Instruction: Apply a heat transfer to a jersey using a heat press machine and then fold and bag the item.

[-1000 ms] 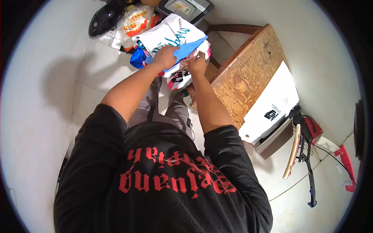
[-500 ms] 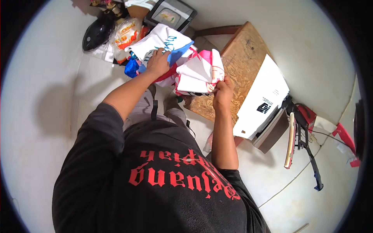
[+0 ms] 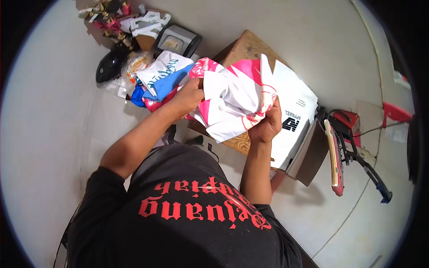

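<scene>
While the pink-and-white cloth (image 3: 228, 96) is held up at one o'clock from the view's centre, before a wooden table (image 3: 250, 47), the left hand (image 3: 187, 98) grips its nine o'clock edge, fingertips partly concealed; the right hand's (image 3: 267, 128) fingers close on bunched fabric at its four o'clock edge. White-and-blue folded fabric (image 3: 163, 73) lies at eleven o'clock from centre.

A creased pink-and-white printed cloth (image 3: 230, 96) is held up, loosely gathered. It hides part of the wooden table (image 3: 249, 47) along its left edge.
</scene>
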`<move>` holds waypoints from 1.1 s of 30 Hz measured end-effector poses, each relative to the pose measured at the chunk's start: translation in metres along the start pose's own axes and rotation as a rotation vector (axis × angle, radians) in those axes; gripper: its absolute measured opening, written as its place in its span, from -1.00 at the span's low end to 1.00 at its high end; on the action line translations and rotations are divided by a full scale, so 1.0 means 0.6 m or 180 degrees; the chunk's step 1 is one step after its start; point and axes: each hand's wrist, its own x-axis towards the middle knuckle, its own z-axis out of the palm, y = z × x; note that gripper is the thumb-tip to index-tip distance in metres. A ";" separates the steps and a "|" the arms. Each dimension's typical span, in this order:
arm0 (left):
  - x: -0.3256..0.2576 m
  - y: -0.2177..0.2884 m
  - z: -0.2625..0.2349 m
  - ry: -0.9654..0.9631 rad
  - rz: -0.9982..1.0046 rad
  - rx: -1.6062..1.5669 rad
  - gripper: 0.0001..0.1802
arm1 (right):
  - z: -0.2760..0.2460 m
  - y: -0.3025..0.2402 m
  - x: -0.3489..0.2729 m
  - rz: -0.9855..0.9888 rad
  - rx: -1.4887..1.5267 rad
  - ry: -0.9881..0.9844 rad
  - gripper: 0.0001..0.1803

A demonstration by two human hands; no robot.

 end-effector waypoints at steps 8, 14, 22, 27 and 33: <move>-0.070 0.135 0.267 -0.1077 0.1115 -0.1063 -0.45 | -0.144 -0.106 -0.094 -0.0450 0.0112 0.0396 -0.47; -0.094 0.244 0.496 -0.1008 0.2807 -0.0221 -0.61 | -0.203 -0.131 -0.150 -0.0318 -0.0914 0.0235 -0.68; -0.015 0.277 0.636 -0.0232 0.3052 0.0692 -0.62 | -0.371 -0.007 -0.186 0.0979 -0.0471 -0.0804 -0.41; 0.025 0.091 0.493 0.0662 0.2480 0.3035 -0.37 | -0.274 -0.113 -0.265 0.0963 0.0036 -0.0686 -0.56; -0.152 -0.149 0.422 0.0048 0.1860 0.2196 -0.25 | -0.207 -0.173 -0.274 -0.0196 0.0527 -0.0732 -0.77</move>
